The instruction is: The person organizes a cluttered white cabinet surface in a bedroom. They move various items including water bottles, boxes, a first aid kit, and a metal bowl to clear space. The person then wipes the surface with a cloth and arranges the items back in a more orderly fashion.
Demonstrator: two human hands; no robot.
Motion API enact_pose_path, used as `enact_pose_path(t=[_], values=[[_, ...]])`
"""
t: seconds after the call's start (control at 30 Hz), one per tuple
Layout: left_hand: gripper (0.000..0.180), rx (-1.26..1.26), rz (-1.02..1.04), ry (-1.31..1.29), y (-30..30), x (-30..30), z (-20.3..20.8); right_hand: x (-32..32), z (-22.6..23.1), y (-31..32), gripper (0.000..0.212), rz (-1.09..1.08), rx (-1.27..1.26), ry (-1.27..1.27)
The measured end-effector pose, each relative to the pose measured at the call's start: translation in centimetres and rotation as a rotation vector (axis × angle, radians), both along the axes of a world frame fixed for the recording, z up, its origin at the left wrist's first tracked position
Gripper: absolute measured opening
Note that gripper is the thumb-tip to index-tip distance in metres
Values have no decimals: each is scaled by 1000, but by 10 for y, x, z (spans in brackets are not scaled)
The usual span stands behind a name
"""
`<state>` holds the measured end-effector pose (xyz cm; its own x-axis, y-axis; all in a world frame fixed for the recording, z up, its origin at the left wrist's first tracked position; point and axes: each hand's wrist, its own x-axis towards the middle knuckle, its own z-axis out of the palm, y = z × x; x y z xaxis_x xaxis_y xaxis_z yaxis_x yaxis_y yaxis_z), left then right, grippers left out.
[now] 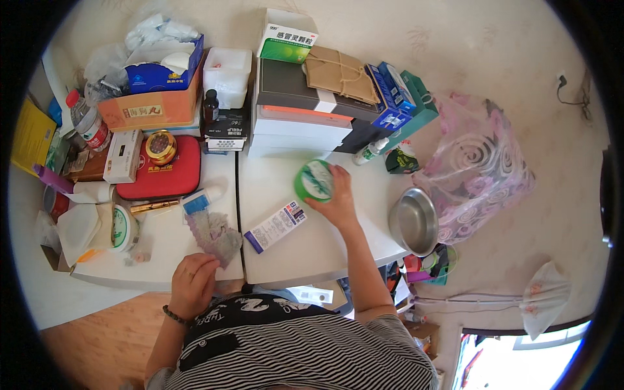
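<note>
right hand (340, 200) clasped round a green tub (316, 181)
your left hand (192, 279), fingers bunched, meets a crumpled cloth (214, 235) (grip unclear).

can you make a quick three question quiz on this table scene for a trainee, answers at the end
1. Which hand is gripping the green tub?
2. True or false: the metal bowl is to the right of the green tub.
3. Fill in: between the crumpled greyish cloth and the green tub lies a slim white ___ with a purple end.

Key: 1. The right hand. 2. True. 3. Box.
</note>
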<state>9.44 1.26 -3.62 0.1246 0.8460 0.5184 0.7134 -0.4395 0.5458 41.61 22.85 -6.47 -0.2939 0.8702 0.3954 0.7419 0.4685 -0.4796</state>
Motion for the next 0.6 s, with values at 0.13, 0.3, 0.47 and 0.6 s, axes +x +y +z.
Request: enact_pose_path(t=[0.13, 0.3, 0.47, 0.6], values=[[26, 24, -9, -12, 4, -1, 6, -43, 11, 6, 94, 32, -188, 98], [27, 14, 8, 4, 1, -7, 3, -35, 0, 20, 60, 131, -280, 406], [28, -9, 5, -5, 1, -8, 2, -24, -19, 65, 18, -86, -461, 732], [28, -19, -15, -2, 6, -6, 6, -21, -37, 85, 21, -126, -315, 702]])
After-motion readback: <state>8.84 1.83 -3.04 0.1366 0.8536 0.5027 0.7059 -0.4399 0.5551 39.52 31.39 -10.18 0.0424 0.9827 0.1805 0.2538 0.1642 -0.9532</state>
